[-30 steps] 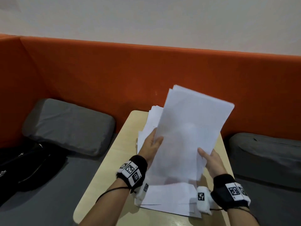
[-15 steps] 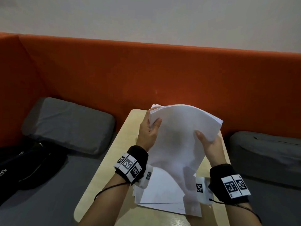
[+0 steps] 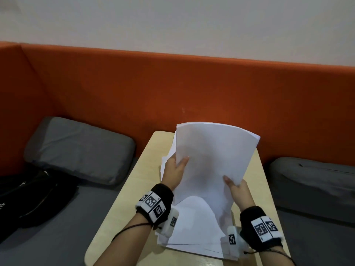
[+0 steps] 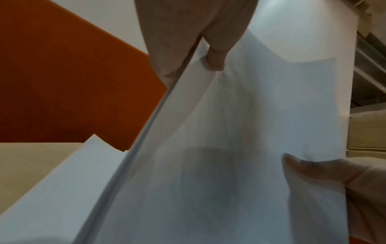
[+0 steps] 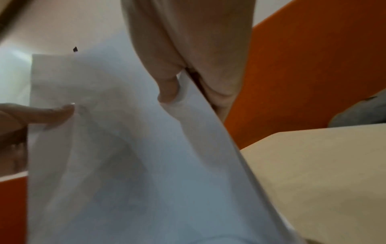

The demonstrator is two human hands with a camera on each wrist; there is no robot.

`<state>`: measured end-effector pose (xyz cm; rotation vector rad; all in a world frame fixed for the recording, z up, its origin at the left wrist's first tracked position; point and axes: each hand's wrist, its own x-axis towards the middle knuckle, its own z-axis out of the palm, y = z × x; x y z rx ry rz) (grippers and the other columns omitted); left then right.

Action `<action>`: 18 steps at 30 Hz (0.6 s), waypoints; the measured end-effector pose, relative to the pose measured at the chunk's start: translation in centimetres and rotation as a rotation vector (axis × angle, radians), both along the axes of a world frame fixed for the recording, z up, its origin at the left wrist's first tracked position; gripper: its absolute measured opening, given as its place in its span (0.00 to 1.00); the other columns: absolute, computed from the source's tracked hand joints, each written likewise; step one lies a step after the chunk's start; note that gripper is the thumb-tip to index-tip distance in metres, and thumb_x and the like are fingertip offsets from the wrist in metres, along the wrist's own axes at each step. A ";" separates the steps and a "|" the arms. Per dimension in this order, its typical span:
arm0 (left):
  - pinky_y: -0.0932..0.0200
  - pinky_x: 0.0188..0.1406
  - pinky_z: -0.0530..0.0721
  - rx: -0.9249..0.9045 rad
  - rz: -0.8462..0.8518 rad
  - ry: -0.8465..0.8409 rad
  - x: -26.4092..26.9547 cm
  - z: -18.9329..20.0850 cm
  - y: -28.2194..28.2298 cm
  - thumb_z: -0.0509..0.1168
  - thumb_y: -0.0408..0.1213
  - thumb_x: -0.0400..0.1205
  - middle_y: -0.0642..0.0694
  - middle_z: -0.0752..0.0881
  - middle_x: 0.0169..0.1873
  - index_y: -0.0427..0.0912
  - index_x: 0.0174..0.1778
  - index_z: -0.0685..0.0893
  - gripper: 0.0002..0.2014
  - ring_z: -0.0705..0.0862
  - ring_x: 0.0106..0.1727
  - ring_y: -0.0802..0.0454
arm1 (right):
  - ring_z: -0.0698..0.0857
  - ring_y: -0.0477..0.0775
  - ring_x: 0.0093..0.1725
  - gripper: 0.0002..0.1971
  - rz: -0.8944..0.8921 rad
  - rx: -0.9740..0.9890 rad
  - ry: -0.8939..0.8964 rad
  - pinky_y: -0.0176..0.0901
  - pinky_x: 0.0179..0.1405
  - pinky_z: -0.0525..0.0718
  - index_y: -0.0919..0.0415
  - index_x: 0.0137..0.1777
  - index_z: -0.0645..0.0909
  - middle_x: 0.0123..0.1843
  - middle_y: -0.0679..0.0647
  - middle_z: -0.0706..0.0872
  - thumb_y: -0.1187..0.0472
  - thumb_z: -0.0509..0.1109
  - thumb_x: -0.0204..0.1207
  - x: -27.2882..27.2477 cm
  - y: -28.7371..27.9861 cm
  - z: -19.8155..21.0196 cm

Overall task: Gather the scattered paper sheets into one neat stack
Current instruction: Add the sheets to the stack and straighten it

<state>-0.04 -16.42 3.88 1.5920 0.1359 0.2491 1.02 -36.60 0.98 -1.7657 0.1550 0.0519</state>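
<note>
A bundle of white paper sheets [image 3: 211,162] is being held upright above the table [image 3: 134,189], its top edge bending toward the orange backrest [image 3: 172,89]. The bundle is being gripped at its left edge by the left hand [image 3: 175,172], with the thumb lying on the front side and the fingers behind. Its right edge is being pinched in the same way by the right hand [image 3: 238,191]. More loose sheets [image 3: 192,229] are lying flat on the table under the wrists, not aligned. A grey cushion [image 3: 80,148] is resting to the left.
</note>
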 end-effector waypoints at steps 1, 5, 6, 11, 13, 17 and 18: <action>0.50 0.55 0.84 0.009 -0.006 0.000 0.2 -0.4 0.2 0.62 0.38 0.83 0.46 0.87 0.51 0.45 0.56 0.81 0.07 0.85 0.55 0.44 | 0.81 0.65 0.62 0.18 -0.031 -0.007 0.001 0.48 0.62 0.76 0.73 0.65 0.77 0.63 0.68 0.83 0.63 0.67 0.79 0.1 -0.1 -0.4; 0.56 0.62 0.77 0.215 0.073 0.078 1.4 -3.5 2.1 0.62 0.39 0.83 0.41 0.85 0.58 0.38 0.59 0.82 0.12 0.82 0.62 0.43 | 0.80 0.66 0.61 0.18 -0.129 -0.035 0.042 0.50 0.60 0.77 0.73 0.67 0.76 0.60 0.68 0.82 0.63 0.64 0.81 0.9 -1.4 -1.2; 0.56 0.65 0.75 0.292 0.109 0.177 1.5 -4.5 2.6 0.61 0.37 0.84 0.39 0.82 0.63 0.36 0.64 0.80 0.14 0.79 0.66 0.42 | 0.80 0.67 0.61 0.18 -0.144 -0.059 0.060 0.52 0.61 0.78 0.73 0.67 0.76 0.61 0.69 0.82 0.63 0.63 0.81 1.2 -1.8 -1.5; 0.44 0.69 0.74 0.539 0.130 0.667 0.9 -9.4 3.7 0.63 0.43 0.82 0.32 0.74 0.68 0.34 0.73 0.68 0.26 0.75 0.68 0.34 | 0.80 0.64 0.54 0.16 -0.103 -0.189 0.183 0.48 0.54 0.77 0.73 0.66 0.76 0.54 0.65 0.83 0.66 0.61 0.81 1.0 -2.9 -4.0; 0.42 0.65 0.79 0.506 0.124 0.651 0.6 -10.4 3.2 0.65 0.41 0.80 0.32 0.79 0.64 0.33 0.69 0.70 0.24 0.79 0.63 0.34 | 0.79 0.63 0.49 0.15 -0.053 -0.252 0.238 0.45 0.48 0.74 0.73 0.66 0.75 0.49 0.64 0.81 0.66 0.60 0.82 0.5 -2.7 -4.8; 0.46 0.63 0.80 0.528 0.120 0.582 0.4 -10.1 2.6 0.65 0.36 0.80 0.34 0.81 0.62 0.33 0.69 0.71 0.22 0.80 0.62 0.36 | 0.77 0.61 0.49 0.16 0.056 -0.349 0.377 0.44 0.47 0.71 0.73 0.66 0.75 0.50 0.64 0.79 0.66 0.58 0.82 0.0 -2.4 -6.5; 0.47 0.64 0.79 0.544 0.123 0.567 0.4 -9.8 2.5 0.64 0.35 0.80 0.34 0.80 0.62 0.33 0.69 0.71 0.22 0.79 0.63 0.36 | 0.77 0.61 0.49 0.16 0.064 -0.364 0.401 0.44 0.47 0.71 0.73 0.66 0.75 0.50 0.64 0.79 0.67 0.58 0.81 0.0 -2.4 -6.8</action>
